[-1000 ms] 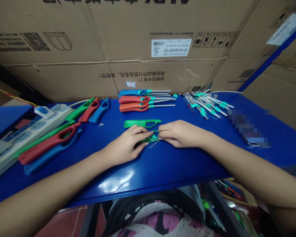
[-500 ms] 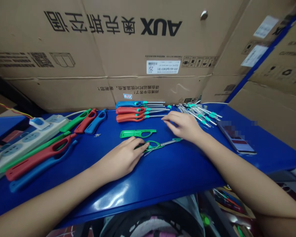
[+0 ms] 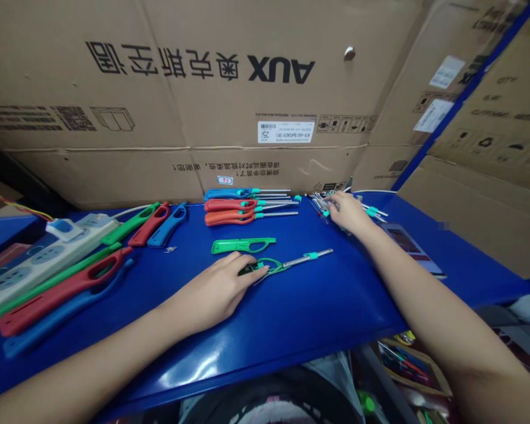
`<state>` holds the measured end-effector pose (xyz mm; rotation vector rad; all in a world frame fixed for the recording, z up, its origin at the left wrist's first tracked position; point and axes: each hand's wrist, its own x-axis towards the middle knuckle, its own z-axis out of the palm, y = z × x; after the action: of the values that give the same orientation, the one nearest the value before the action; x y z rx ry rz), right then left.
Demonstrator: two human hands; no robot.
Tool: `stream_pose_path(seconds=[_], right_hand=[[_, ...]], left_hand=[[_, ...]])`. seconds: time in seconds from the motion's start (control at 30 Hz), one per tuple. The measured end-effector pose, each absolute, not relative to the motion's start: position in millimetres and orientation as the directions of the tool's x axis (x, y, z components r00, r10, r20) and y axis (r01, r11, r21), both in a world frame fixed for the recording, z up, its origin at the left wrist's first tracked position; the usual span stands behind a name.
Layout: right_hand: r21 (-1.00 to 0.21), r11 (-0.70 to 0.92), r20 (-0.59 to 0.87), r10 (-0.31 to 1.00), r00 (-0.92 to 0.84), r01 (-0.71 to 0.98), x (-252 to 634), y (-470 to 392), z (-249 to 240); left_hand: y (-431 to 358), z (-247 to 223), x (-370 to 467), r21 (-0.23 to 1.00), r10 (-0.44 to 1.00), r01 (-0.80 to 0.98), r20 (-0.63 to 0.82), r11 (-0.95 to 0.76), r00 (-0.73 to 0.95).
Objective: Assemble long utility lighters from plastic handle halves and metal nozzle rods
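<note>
On the blue table, my left hand is closed on a green lighter half with a metal tube pointing right. Just behind it lies a loose green shell. My right hand reaches into a pile of metal tubes and wires at the back right; what its fingertips touch is too small to tell. Left of that pile, blue, red and orange lighters with tubes lie stacked in a row.
Green, red and blue shells lie beside a white power strip on the left. A phone lies at the right. Cardboard walls the back. Below the table edge, a box holds parts.
My right hand has moved right and back, from beside the lighter tubes to the metal tube pile. My left hand still holds the green half. The view has shifted slightly.
</note>
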<state>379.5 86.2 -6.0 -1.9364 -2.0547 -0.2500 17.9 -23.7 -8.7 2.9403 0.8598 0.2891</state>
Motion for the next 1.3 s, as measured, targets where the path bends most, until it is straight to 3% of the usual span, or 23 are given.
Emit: stream_pose_path(seconds=[0.5,1.1,1.3], right_hand=[[-0.109,0.122,0.185,0.978,-0.101,0.986,374.1,96.3,-23.5],[-0.082,0.192,0.229,0.959,-0.170,0.978,370.3,96.6,-22.8],[-0.123,0.176,0.289,0.948,-0.134,0.977,366.5,97.8,-24.3]], left_hand=[[-21.6,-15.9,18.1,0.155,0.521,0.497,0.239,-0.854,0.820],[-17.5,-18.2,17.0,0.242,0.509,0.452,0.299,-0.859,0.807],[-17.0,-18.2,16.9,0.255,0.515,0.454,0.289,-0.854,0.807]])
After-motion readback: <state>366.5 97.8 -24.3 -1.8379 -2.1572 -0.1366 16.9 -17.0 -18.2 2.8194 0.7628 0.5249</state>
